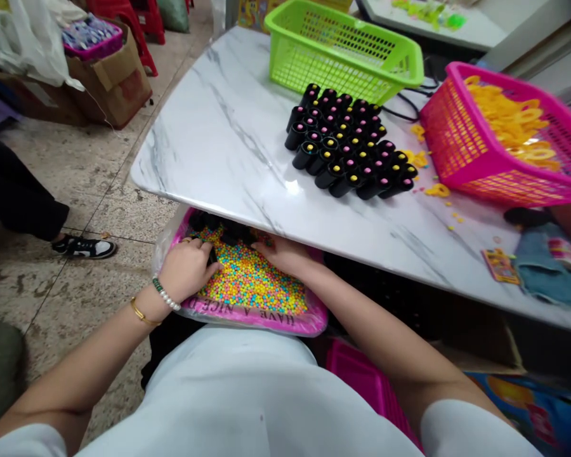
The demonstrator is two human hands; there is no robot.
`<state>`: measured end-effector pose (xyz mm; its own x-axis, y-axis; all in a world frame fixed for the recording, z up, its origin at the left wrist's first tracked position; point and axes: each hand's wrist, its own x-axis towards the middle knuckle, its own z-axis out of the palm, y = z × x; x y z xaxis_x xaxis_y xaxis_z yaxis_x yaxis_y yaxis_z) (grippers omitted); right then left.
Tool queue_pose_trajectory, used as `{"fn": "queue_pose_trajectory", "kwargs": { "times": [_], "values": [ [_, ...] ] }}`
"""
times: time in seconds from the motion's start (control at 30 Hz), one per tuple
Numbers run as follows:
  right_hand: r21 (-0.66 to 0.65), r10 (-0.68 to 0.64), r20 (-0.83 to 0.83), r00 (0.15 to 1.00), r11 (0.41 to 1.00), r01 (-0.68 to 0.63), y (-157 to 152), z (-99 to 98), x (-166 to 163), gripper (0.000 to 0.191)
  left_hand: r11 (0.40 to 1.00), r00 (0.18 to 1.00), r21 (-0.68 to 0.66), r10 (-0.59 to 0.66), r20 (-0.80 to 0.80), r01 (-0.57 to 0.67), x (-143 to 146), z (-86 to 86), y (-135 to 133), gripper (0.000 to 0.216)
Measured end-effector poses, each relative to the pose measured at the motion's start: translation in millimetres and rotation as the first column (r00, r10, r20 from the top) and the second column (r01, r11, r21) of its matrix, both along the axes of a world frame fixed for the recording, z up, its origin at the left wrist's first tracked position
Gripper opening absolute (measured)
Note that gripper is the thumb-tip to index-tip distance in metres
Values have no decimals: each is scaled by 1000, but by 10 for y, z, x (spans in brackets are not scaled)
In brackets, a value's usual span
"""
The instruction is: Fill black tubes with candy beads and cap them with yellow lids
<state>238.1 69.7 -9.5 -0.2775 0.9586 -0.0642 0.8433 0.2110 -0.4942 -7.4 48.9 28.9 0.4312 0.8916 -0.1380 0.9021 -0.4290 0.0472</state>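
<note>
A pink tray [261,318] wrapped in clear plastic rests on my lap, filled with small multicoloured beads [252,282]. Black tubes [228,231] lie at its far end, partly hidden under the table edge. My left hand [188,266] is curled over the beads at the tray's left, fingers closed on something I cannot make out. My right hand [283,252] lies on the beads near the black tubes, its fingertips hidden under the table edge. On the marble table [228,136] stands a cluster of black tubes [347,149] capped with yellow and pink beads.
A green basket [342,47] stands at the table's far side, a pink basket [504,136] of yellow rings at the right. Yellow bits are scattered near it. Another person's leg and shoe [83,246] are on the floor at left. Cardboard boxes [109,76] sit beyond.
</note>
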Motion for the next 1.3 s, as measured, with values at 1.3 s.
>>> {"fn": "queue_pose_trajectory", "kwargs": {
  "times": [1.3],
  "values": [
    [-146, 389, 321, 864, 921, -361, -629, 252, 367, 43, 908, 859, -324, -70, 507, 265, 336, -234, -92, 23]
  ]
}}
